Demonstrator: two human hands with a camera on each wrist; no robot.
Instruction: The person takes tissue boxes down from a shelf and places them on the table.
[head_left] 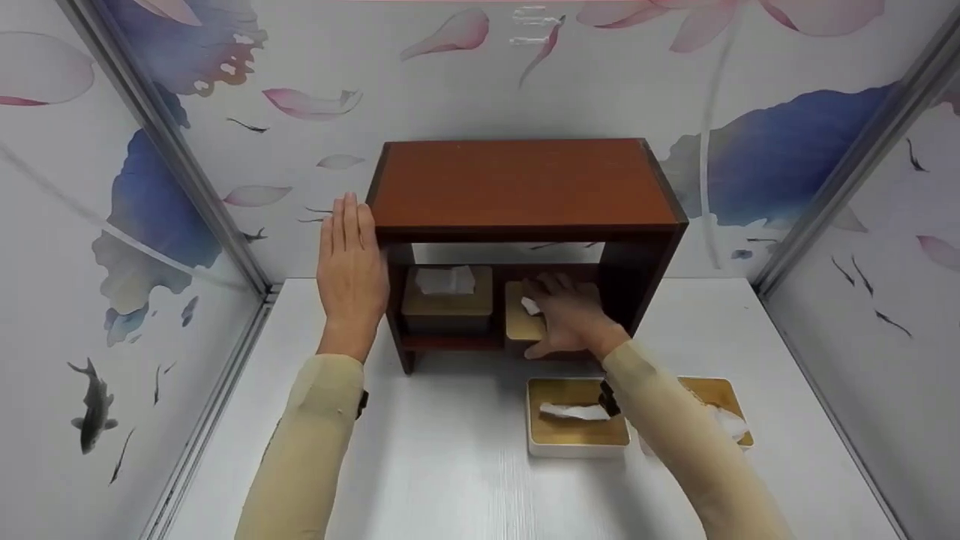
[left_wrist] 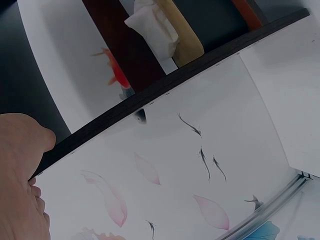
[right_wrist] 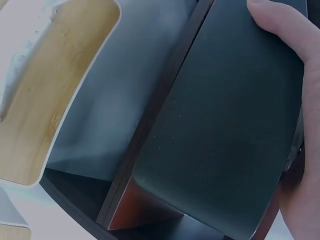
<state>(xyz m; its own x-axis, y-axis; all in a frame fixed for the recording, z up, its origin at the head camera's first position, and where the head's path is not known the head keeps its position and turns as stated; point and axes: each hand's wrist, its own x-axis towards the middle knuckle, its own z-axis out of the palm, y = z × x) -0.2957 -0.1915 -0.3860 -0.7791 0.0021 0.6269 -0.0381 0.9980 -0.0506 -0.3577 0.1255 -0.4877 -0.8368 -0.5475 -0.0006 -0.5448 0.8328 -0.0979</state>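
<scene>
A small reddish-brown wooden shelf (head_left: 525,184) stands against the back wall. Flat along its left side, my left hand (head_left: 349,274) has its fingers straight and pointing up; in the left wrist view the thumb lies at the dark panel edge (left_wrist: 200,62). Over the shelf's right half, my right hand (head_left: 566,311) grips a tissue box (head_left: 523,324) with a wooden lid and dark sides. The right wrist view shows its thumb (right_wrist: 285,22) pressed on the box's dark front (right_wrist: 225,115). A similar tissue box (head_left: 448,302) sits in the shelf's left half, white tissue sticking out.
Two white-sided tissue boxes with wooden lids are on the white table (head_left: 450,465) in front: one box (head_left: 577,439) below my right wrist, another box (head_left: 712,390) partly behind the right forearm. Printed panels (head_left: 480,97) enclose the table at the back and sides.
</scene>
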